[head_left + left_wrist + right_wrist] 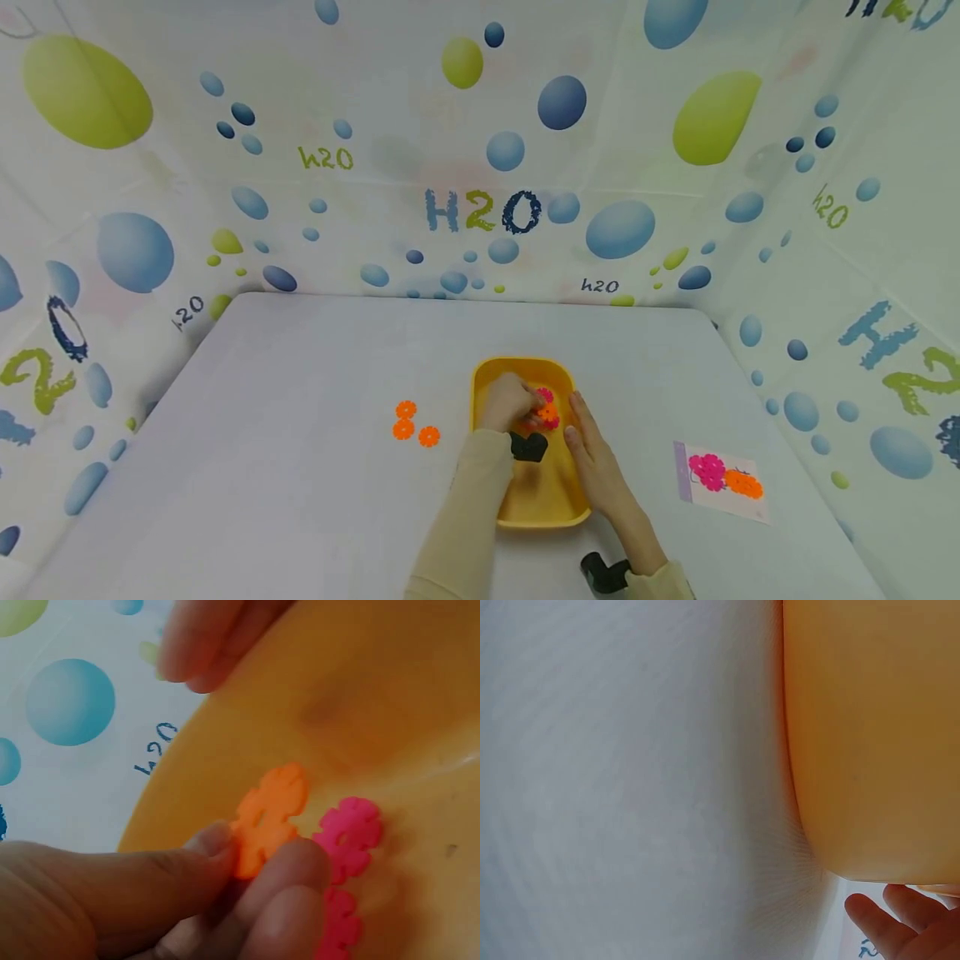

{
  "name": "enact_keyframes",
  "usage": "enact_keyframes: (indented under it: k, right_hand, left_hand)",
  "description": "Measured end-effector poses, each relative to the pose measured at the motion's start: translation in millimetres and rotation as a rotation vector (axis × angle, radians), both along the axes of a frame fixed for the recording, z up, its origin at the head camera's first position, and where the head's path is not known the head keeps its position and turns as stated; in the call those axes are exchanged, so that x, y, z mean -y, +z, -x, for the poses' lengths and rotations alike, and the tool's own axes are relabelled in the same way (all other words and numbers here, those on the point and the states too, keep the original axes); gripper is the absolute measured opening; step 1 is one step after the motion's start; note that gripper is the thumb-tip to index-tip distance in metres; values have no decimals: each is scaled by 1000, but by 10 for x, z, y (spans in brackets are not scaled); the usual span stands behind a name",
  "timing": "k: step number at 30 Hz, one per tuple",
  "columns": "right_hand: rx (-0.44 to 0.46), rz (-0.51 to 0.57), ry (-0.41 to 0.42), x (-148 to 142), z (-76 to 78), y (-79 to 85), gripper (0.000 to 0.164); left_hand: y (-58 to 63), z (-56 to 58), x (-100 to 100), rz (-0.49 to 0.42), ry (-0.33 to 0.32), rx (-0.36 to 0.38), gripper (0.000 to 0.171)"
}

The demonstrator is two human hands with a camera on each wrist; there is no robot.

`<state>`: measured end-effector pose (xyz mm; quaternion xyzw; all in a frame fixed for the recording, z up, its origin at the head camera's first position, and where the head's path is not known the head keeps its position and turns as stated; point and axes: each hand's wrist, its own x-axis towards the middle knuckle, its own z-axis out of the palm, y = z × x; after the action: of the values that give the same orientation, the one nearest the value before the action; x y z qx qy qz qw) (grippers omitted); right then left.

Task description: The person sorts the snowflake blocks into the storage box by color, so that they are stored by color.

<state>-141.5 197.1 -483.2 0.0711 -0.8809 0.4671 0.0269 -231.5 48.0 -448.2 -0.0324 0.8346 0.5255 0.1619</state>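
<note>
Inside the yellow tray point(543, 500), my left hand point(508, 400) pinches an orange flower-shaped disc point(270, 817) between thumb and fingers. Pink flower-shaped discs point(351, 832) lie in the tray right beside those fingers. Whether the orange disc touches them cannot be told. My right hand point(596, 462) rests along the tray's right side with its fingers fairly straight. In the right wrist view, fingers point(915, 919) show at the tray's outer wall point(877, 750). The left palm is hidden.
Three orange flower-shaped discs point(403, 428) lie on the white table point(262, 467) left of the tray. To the right lies a card point(727, 504) with pink and orange flower shapes on it. A patterned curtain point(390, 108) surrounds the table's back and sides.
</note>
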Motion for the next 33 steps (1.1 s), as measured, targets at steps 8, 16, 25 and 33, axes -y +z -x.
enact_keyframes:
  k: [8, 16, 25, 33]
  right_hand:
    - [-38, -12, 4, -3, 12, -12, 53]
    - [-50, -8, 2, -5, 9, -10, 53]
    - [-41, -11, 5, -6, 8, -15, 53]
    - [-47, -15, 3, -6, 3, -11, 53]
  left_hand:
    - [-96, -20, -81, 103, -60, 60, 18]
    - [-79, -47, -121, 99, -43, 84, 12]
    - [-117, -84, -152, 97, -16, 43, 11]
    - [-126, -88, -198, 121, -10, 35, 14]
